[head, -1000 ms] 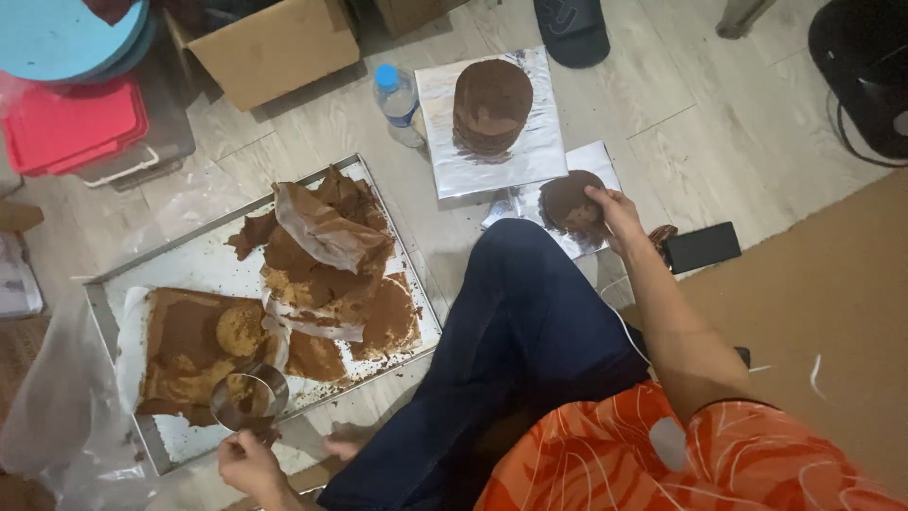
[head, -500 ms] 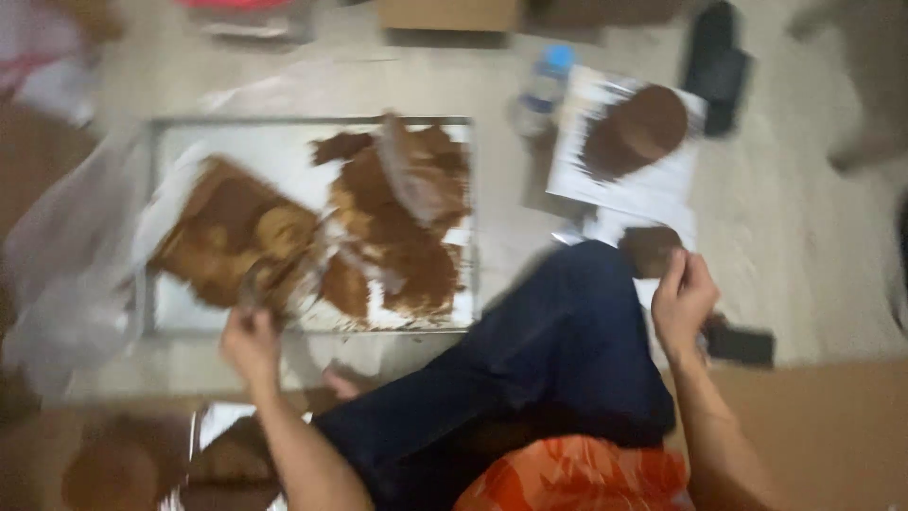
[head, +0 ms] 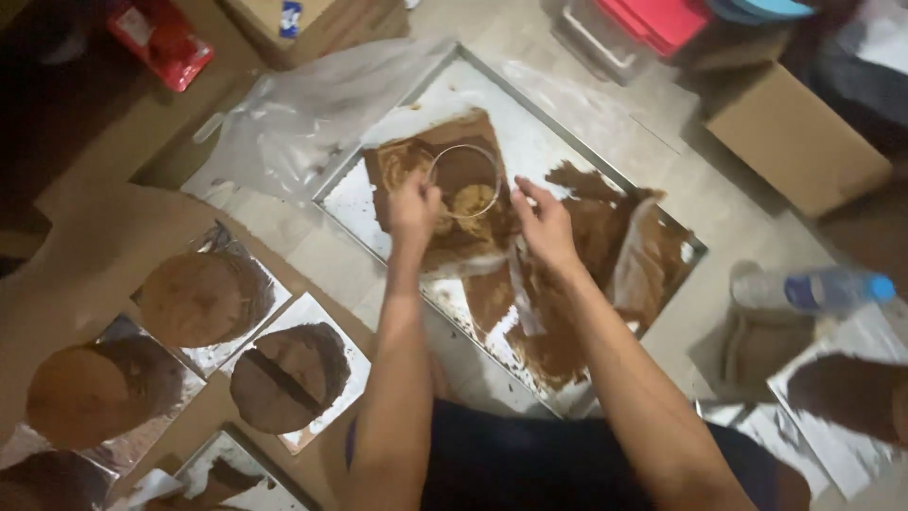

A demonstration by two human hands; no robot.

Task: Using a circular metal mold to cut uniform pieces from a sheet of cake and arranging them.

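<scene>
Tray (head: 605, 156) of grey metal, large and rectangular, flat on the floor ahead of the knees, lined with pale film. Spread across much of it, brown slab (head: 591, 237) of soft, cake-like material: torn and ragged on the right half, more whole on the left, bare patches of tray showing in between.

Beside the tray on the left, three round brown discs on shiny silver squares: one (head: 194, 298) nearest the tray, one (head: 284, 374) with a dark line across it, one (head: 80, 393) farther out. So, by the look of things, several rounds finished and set aside, with a fair share of slab uncut.

Cardboard box (head: 794, 137) at upper right; crumpled clear plastic bag (head: 312, 104) at the tray's upper-left edge; plastic bottle with a blue cap (head: 813, 289) lying on its side at right.

Left hand (head: 414, 203) over the whole end of the slab, fingers curled and closed on the near rim of the round clear ring cutter (head: 463, 180), seemingly pressed down into the brown material. Right hand (head: 544, 222) just beside the ring's other side, fingers loosely spread and holding nothing; contact with the rim impossible to tell through the blur.
</scene>
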